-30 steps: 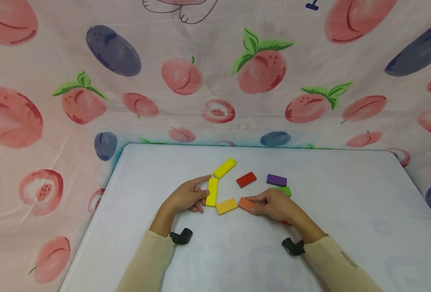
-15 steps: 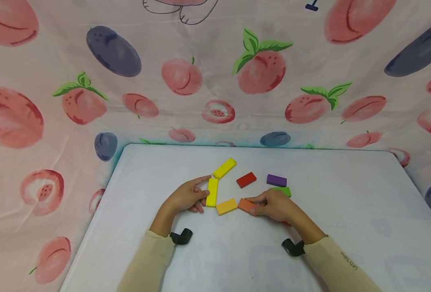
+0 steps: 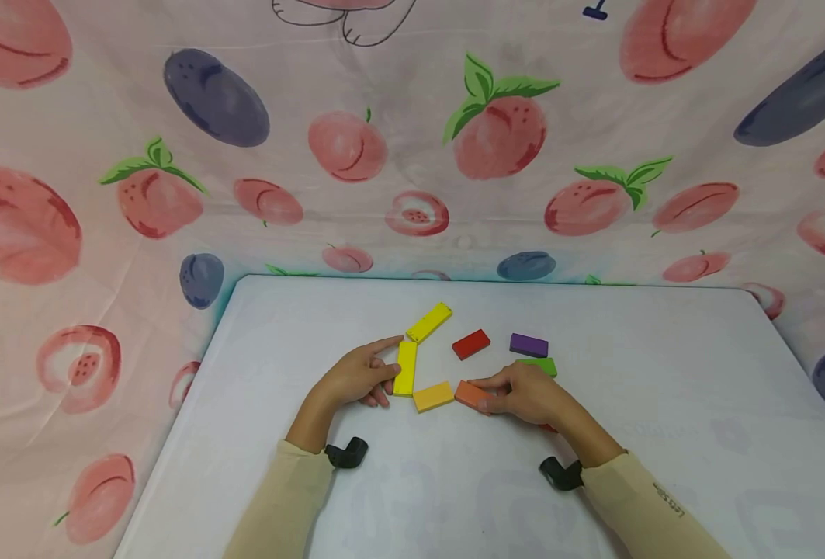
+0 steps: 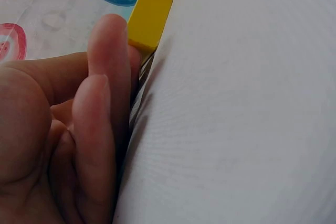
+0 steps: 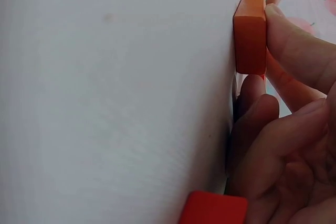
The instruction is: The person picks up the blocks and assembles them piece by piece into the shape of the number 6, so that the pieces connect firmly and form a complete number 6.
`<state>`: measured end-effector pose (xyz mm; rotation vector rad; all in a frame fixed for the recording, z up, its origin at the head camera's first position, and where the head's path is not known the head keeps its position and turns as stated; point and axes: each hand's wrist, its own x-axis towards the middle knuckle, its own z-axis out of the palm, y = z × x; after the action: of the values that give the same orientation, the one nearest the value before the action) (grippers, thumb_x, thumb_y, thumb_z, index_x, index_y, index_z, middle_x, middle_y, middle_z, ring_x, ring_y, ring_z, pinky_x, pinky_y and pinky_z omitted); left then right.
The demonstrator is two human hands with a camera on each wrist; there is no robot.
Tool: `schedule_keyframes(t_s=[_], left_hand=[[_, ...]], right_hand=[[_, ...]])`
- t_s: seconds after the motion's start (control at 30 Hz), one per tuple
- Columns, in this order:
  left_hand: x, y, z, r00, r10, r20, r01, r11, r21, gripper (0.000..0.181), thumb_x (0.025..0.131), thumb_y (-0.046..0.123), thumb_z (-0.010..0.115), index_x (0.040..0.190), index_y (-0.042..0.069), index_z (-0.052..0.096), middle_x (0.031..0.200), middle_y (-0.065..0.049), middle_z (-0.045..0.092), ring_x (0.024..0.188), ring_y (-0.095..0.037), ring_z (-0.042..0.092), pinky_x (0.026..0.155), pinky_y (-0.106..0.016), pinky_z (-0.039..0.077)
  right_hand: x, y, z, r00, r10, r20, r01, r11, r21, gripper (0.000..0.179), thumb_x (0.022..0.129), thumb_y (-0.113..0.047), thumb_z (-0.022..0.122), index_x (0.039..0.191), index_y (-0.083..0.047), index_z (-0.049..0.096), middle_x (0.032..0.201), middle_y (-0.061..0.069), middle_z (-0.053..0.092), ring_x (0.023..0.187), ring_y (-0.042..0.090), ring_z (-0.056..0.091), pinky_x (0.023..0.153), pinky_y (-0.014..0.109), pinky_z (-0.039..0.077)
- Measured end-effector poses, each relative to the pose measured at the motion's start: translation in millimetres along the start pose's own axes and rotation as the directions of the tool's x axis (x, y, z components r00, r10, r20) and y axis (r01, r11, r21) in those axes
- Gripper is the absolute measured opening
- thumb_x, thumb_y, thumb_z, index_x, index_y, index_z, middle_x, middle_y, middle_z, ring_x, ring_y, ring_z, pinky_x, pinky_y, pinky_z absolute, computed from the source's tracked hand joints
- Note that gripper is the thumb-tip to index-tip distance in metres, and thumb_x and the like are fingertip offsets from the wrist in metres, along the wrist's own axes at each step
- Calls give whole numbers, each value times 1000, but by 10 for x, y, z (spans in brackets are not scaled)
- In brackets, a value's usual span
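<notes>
My left hand point(image 3: 359, 374) lies beside an upright-running yellow block point(image 3: 405, 369). Its straight index finger reaches that block's far end, and the thumb touches the long left side. With thumb and index finger, my right hand point(image 3: 527, 390) pinches an orange block point(image 3: 469, 394), also seen in the right wrist view. Between the two hands lies an amber block point(image 3: 433, 397), its ends meeting the yellow and orange ones. Another yellow block point(image 3: 429, 322) slants away from the first one's far end. In the left wrist view, the lower fingers point(image 4: 94, 140) hold nothing.
A red block point(image 3: 471, 345) lies behind the orange one, and a purple block point(image 3: 528, 345) sits farther right. My right hand partly covers a green block point(image 3: 543, 366) and another red block point(image 5: 212, 208). A fruit-patterned cloth point(image 3: 464, 233) rises behind the white table point(image 3: 663, 349).
</notes>
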<state>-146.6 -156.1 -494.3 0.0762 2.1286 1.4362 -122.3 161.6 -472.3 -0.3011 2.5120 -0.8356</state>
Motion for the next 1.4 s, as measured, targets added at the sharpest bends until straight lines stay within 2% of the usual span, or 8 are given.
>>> schedule_keyframes(t_s=[0.17, 0.37, 0.57, 0.9, 1.13, 1.4], left_hand=[[3, -2, 0, 1000, 6, 5, -6, 1000, -4, 59, 101, 26, 66, 155, 34, 42, 75, -10, 65, 59, -24, 71, 51, -25, 54], [1, -1, -2, 1000, 4, 3, -4, 1000, -3, 59, 101, 25, 65, 155, 34, 42, 75, -9, 65, 59, -24, 72, 51, -25, 54], [1, -2, 1, 1000, -1, 1, 1, 1000, -6, 59, 101, 25, 66, 155, 34, 43, 75, -10, 65, 59, -24, 72, 51, -26, 55], [-6, 12, -1, 1000, 6, 3, -6, 1000, -1, 59, 101, 24, 65, 155, 34, 43, 75, -9, 65, 59, -24, 71, 51, -26, 55], [-9, 13, 1, 1000, 4, 5, -4, 1000, -4, 59, 101, 25, 65, 155, 34, 42, 75, -10, 65, 59, -24, 72, 51, -26, 55], [0, 2, 1, 1000, 5, 4, -5, 1000, -1, 59, 101, 24, 65, 155, 34, 42, 75, -10, 65, 59, -24, 71, 51, -26, 55]], right_hand=[[-9, -5, 0, 1000, 12, -2, -12, 1000, 15, 41, 85, -32, 84, 124, -28, 75, 91, -5, 69, 87, 18, 48, 65, 30, 35], [-9, 12, 3, 1000, 26, -8, -26, 999, 23, 40, 84, -31, 84, 123, -28, 76, 103, -3, 72, 91, 18, 49, 65, 29, 37], [-1, 30, 6, 1000, 23, -8, -23, 999, 34, 38, 84, -29, 84, 122, -27, 77, 106, -1, 72, 91, 18, 50, 64, 29, 36], [-10, 30, 1, 999, 32, -7, -31, 999, 26, 40, 82, -32, 86, 121, -29, 77, 110, 1, 72, 96, 18, 53, 70, 30, 43], [-23, 15, -2, 999, 39, 0, -39, 999, 19, 42, 80, -33, 88, 121, -31, 77, 116, 2, 72, 105, 19, 58, 76, 29, 49], [-24, 11, -8, 999, 32, 5, -32, 999, 12, 44, 79, -35, 88, 122, -31, 76, 121, 3, 72, 108, 19, 59, 78, 30, 49]])
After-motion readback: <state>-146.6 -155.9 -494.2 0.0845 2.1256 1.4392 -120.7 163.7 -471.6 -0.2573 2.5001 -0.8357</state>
